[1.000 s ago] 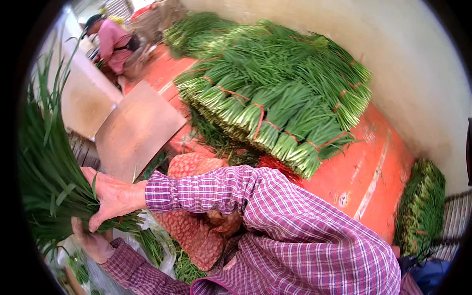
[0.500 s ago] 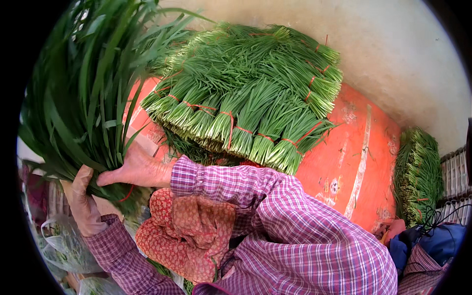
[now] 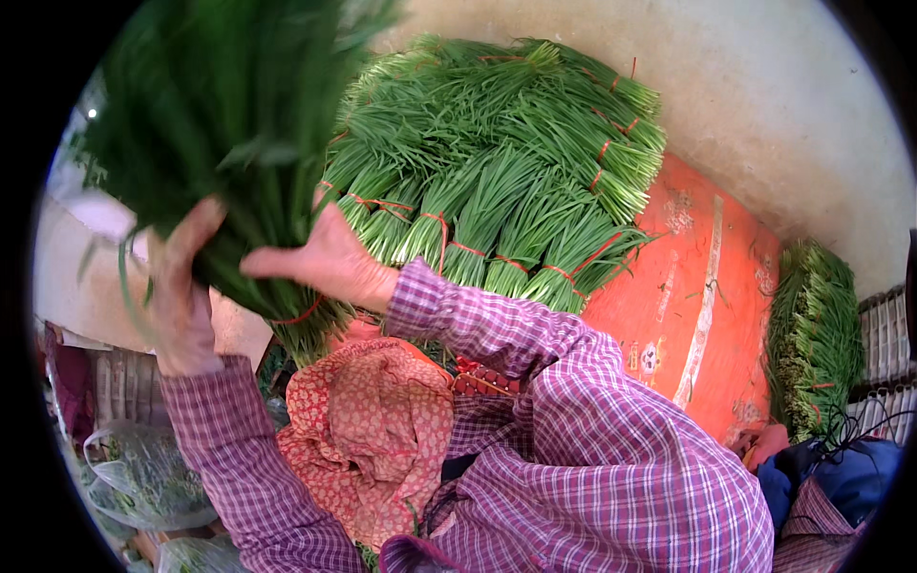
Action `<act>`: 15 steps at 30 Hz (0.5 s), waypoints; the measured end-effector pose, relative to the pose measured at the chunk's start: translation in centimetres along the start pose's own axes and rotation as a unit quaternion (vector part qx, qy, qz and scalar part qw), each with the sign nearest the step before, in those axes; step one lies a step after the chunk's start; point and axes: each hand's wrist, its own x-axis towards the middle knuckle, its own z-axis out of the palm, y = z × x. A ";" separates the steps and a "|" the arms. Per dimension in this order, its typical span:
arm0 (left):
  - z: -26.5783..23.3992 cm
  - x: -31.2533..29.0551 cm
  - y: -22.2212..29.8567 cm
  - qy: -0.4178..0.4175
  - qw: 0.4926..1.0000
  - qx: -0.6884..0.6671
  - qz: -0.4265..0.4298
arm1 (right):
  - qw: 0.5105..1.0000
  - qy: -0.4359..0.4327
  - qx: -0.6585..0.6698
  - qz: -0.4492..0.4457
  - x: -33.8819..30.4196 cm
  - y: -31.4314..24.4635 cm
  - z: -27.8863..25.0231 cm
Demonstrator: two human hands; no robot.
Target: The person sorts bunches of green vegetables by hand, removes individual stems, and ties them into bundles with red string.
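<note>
a person in purple-and-white plaid sleeves holds up a thick bunch of long, dark-green leafy stalks at upper l., its leafy top blurred. the bare left hand wraps the bunch's l. side; the bare right hand presses its r. side, thumb across the front, so the grip is closed on it btwn both hands. a thin red tie rings the stalks just below the hands, w/ the cut ends pointing down. below hangs a red floral-print cloth. in the bg, a big pile of red-tied green bunches lies on an orange-red covering by a cream wall. far r., a 2nd, narrower green stack; lower l., a clear plastic bag w/ greens.
</note>
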 end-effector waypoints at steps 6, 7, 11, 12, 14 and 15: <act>1.6 9.0 2.6 0.053 0.871 -0.421 -0.248 | 0.989 0.147 0.001 0.020 4.6 -3.1 -7.9; 0.8 7.9 1.8 0.043 0.870 -0.417 -0.258 | 0.986 0.164 0.025 0.032 6.0 -3.7 -8.9; 0.5 1.7 -1.5 0.034 0.851 -0.385 -0.355 | 0.961 0.252 -0.006 0.111 10.9 -4.9 -18.4; 0.9 0.2 -1.8 0.034 0.839 -0.382 -0.386 | 0.950 0.278 -0.043 0.133 11.7 -4.3 -22.5; 1.5 -3.1 -2.2 0.034 0.811 -0.378 -0.444 | 0.897 0.331 -0.112 0.272 11.9 -3.1 -31.6; 1.0 -5.2 -2.3 0.032 0.798 -0.377 -0.469 | 0.888 0.345 -0.096 0.289 10.2 -1.6 -34.0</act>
